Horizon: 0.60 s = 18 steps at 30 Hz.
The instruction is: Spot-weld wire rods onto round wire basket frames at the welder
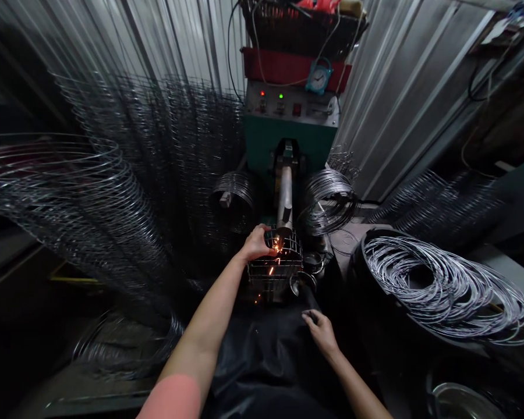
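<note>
One pink sleeve (172,396) fills lower left. At centre, the left hand (255,243) grips one wire basket (286,267); lower, the right hand (324,335) has curled fingers, hold unclear. Two lamps (281,96) glow upper centre.

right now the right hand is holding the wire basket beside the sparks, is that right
Not quite: the head view shows the left hand holding the wire basket beside the sparks; the right hand is away from it.

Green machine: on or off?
On: red light and green light glow on the green machine, and sparks fly at the wire basket the left hand holds.
</note>
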Each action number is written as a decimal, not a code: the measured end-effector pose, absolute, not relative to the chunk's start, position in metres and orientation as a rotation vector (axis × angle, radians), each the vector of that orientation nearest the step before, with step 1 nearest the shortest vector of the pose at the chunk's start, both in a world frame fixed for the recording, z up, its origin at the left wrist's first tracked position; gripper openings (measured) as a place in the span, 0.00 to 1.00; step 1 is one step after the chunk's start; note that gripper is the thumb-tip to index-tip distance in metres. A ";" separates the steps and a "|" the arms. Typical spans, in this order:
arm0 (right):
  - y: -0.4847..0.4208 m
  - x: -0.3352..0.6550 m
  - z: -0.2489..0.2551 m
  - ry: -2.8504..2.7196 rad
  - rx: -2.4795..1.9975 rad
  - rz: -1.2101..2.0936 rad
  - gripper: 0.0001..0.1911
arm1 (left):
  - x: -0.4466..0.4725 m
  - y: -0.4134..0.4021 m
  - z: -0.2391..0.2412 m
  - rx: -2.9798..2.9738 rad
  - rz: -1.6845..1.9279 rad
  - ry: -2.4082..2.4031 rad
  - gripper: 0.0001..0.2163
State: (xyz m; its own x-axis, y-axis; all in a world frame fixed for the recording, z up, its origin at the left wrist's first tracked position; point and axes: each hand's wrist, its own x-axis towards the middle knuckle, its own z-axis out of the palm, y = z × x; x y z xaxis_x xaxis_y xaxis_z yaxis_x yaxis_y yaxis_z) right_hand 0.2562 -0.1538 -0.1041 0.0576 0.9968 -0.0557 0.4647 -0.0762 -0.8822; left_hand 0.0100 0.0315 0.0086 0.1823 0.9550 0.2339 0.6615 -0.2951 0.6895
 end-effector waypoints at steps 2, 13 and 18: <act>-0.162 0.258 -0.110 -1.550 -1.618 0.952 0.25 | 0.009 0.033 0.010 2.052 0.874 1.502 0.32; -0.194 0.259 -0.109 -1.612 -1.591 1.034 0.21 | 0.005 -0.011 0.004 2.088 0.819 1.428 0.37; -0.198 0.260 -0.116 -1.611 -1.605 1.028 0.28 | 0.003 -0.036 0.000 2.100 0.788 1.464 0.39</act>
